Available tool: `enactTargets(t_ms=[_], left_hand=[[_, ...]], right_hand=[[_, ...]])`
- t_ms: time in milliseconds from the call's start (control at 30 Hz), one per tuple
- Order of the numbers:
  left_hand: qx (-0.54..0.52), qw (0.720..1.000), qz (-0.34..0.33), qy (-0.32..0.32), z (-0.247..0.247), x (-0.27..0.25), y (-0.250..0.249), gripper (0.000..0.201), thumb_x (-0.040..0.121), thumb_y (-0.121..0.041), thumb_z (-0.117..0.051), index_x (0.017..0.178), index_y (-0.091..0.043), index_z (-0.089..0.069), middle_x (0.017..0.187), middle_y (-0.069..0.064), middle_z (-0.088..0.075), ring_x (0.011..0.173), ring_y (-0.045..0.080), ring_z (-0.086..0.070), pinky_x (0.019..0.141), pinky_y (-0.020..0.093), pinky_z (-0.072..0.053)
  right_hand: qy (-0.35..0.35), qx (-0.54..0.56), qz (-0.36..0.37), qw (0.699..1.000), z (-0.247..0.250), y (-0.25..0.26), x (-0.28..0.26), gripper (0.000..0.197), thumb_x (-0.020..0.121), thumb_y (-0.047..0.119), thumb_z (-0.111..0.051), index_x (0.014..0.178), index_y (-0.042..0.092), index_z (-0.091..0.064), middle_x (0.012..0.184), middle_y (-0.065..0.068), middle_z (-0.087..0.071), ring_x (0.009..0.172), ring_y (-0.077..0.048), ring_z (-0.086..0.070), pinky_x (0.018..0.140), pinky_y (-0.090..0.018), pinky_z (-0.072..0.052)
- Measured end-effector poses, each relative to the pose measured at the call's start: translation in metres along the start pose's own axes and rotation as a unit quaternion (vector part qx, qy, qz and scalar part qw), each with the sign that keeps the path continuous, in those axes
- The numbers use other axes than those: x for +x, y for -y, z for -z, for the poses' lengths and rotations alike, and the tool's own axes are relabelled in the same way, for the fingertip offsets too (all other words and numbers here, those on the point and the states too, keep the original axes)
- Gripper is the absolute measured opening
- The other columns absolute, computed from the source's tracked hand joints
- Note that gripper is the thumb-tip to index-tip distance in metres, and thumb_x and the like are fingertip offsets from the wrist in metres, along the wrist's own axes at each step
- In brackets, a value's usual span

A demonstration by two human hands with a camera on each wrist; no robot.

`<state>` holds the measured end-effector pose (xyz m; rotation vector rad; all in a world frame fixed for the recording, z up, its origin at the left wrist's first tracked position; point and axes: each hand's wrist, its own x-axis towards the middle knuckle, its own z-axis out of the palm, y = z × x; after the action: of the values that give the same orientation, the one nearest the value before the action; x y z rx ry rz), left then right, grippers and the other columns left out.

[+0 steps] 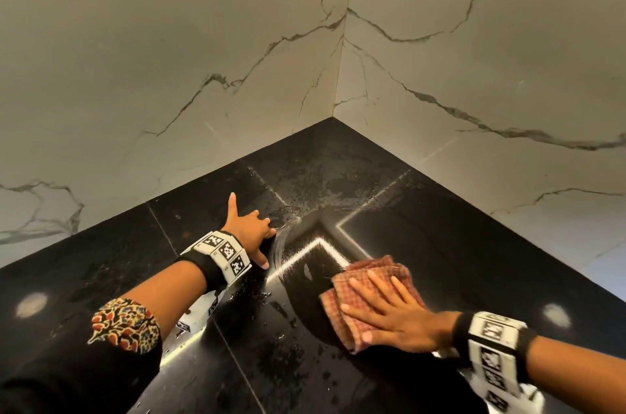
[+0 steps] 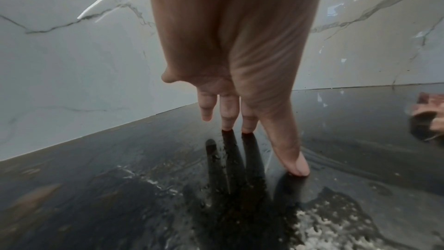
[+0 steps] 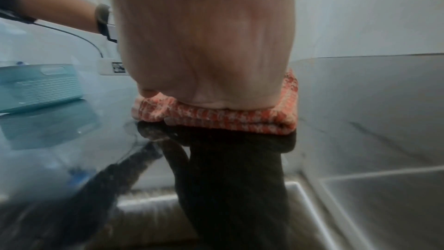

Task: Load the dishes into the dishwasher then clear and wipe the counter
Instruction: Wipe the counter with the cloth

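Observation:
A folded red-checked cloth (image 1: 362,281) lies on the glossy black counter (image 1: 440,244), and my right hand (image 1: 389,308) presses flat on it with straight, spread fingers. In the right wrist view the cloth (image 3: 216,117) shows as an orange-white folded edge under my palm. My left hand (image 1: 250,230) rests on the wet counter further left, fingers spread, fingertips (image 2: 296,166) touching the surface (image 2: 120,159). It holds nothing. Water drops and smears cover the counter between the hands and toward the corner.
White marble-veined walls (image 1: 203,58) meet in a corner right behind the counter. A pale blue slotted basket (image 3: 40,85) stands on the counter off to the left in the right wrist view. A wet patch (image 1: 321,186) spreads near the corner.

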<state>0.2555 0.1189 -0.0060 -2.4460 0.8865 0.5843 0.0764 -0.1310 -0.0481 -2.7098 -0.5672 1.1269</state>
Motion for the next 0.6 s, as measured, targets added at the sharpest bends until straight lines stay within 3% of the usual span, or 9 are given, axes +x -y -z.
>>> enactTargets(t_ms=[67,200,267,367,600], left_hand=[[0.000,1.000,-0.004,-0.003,-0.002,0.000,0.001,0.077,0.082,-0.062,-0.050,0.146,-0.028,-0.025,0.155,-0.003,-0.020,0.145,0.026,-0.009,0.102,0.073,0.009],[-0.007,1.000,-0.013,-0.007,-0.005,0.002,0.004,0.077,0.083,-0.063,-0.048,0.146,-0.029,-0.022,0.156,-0.003,-0.018,0.145,0.025,-0.011,0.102,0.072,0.012],[-0.013,1.000,-0.018,-0.015,-0.005,0.003,0.005,0.077,0.083,-0.063,-0.049,0.146,-0.028,-0.023,0.155,-0.003,-0.022,0.143,0.023,-0.019,0.102,0.071,0.013],[-0.022,0.999,-0.021,-0.027,-0.006,0.005,0.006,0.077,0.082,-0.062,-0.050,0.146,-0.026,-0.027,0.153,0.000,-0.027,0.137,0.022,-0.033,0.103,0.069,0.013],[-0.053,0.997,-0.033,-0.038,-0.014,0.010,0.010,0.080,0.083,-0.060,-0.052,0.147,-0.022,-0.022,0.155,0.002,-0.020,0.138,0.022,-0.029,0.106,0.065,0.011]], right_hand=[[-0.013,0.030,-0.027,0.999,-0.008,-0.022,-0.017,0.064,0.061,0.088,0.010,0.122,0.069,0.022,0.133,0.021,0.048,0.132,-0.021,0.040,0.104,-0.046,0.028],[-0.036,0.090,-0.101,0.990,0.000,-0.057,-0.027,0.069,0.053,0.093,0.013,0.118,0.072,0.021,0.134,0.020,0.047,0.133,-0.019,0.038,0.107,-0.047,0.025],[-0.049,0.109,-0.139,0.983,0.015,-0.068,-0.019,0.065,0.066,0.088,0.005,0.126,0.065,0.018,0.135,0.018,0.044,0.135,-0.020,0.036,0.109,-0.051,0.022],[-0.089,0.136,-0.203,0.966,0.046,-0.080,0.006,0.051,0.094,0.060,-0.010,0.138,0.052,0.015,0.144,0.012,0.039,0.139,-0.024,0.030,0.112,-0.055,0.017],[-0.140,0.134,-0.245,0.950,0.118,-0.068,0.087,0.053,0.097,0.057,-0.014,0.145,0.046,0.008,0.155,0.006,0.024,0.142,-0.031,0.021,0.112,-0.055,0.012]])
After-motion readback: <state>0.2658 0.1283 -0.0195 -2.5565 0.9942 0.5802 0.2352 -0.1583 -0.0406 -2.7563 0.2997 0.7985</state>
